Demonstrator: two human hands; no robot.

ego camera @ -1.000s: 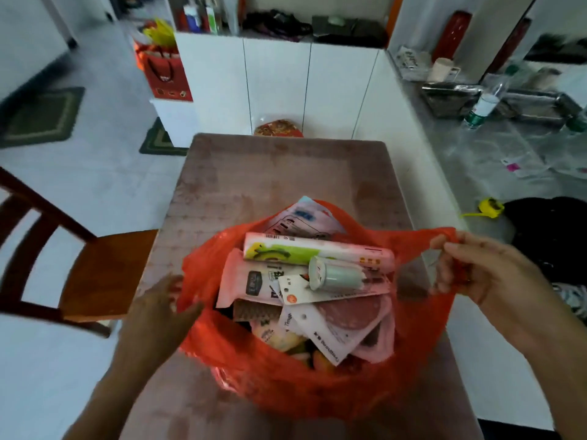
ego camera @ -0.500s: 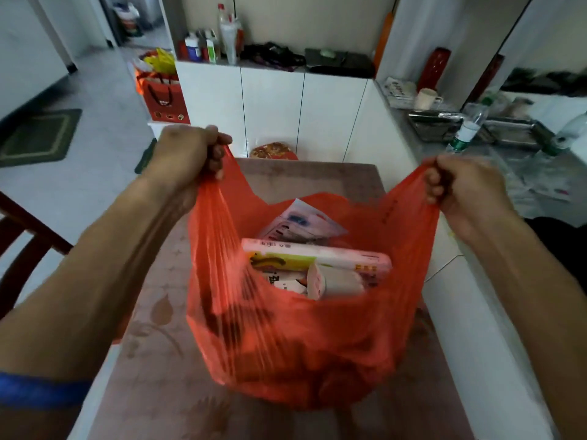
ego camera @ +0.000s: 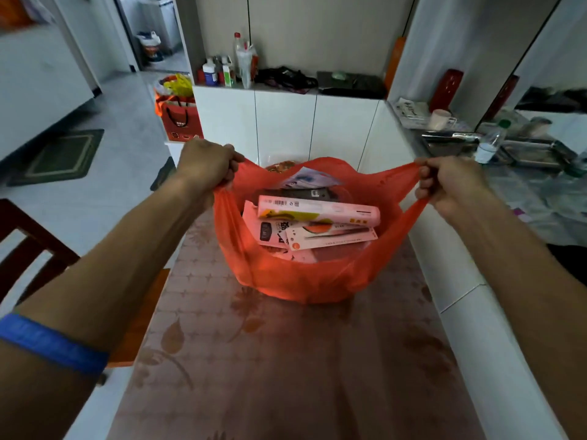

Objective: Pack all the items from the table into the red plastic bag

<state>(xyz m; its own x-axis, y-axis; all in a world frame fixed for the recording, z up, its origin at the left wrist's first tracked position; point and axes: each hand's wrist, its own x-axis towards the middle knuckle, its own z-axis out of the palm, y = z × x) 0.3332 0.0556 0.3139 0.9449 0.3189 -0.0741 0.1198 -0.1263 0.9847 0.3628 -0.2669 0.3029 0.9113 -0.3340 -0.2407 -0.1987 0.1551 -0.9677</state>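
The red plastic bag (ego camera: 305, 277) stands on the far half of the table (ego camera: 286, 360), its mouth pulled wide. My left hand (ego camera: 206, 163) grips the bag's left handle and my right hand (ego camera: 451, 182) grips the right handle, both arms stretched forward. Inside lie several flat packets, with a long pink and green box (ego camera: 320, 209) on top and a white card packet (ego camera: 330, 238) under it. A blue and white packet (ego camera: 306, 179) leans at the back. The bag's lower contents are hidden.
A white cabinet (ego camera: 286, 122) with bottles and dark things on top stands behind the table. A low white wall (ego camera: 444, 265) runs along the table's right edge, with a cluttered counter beyond. A wooden chair (ego camera: 38, 249) sits at the left. A red gift bag (ego camera: 179, 119) stands on the floor.
Both hands took the handles and raised the bag. Since then they have moved it away from me and lower, and spread its mouth wider. The small pale cylinder on top is no longer visible.
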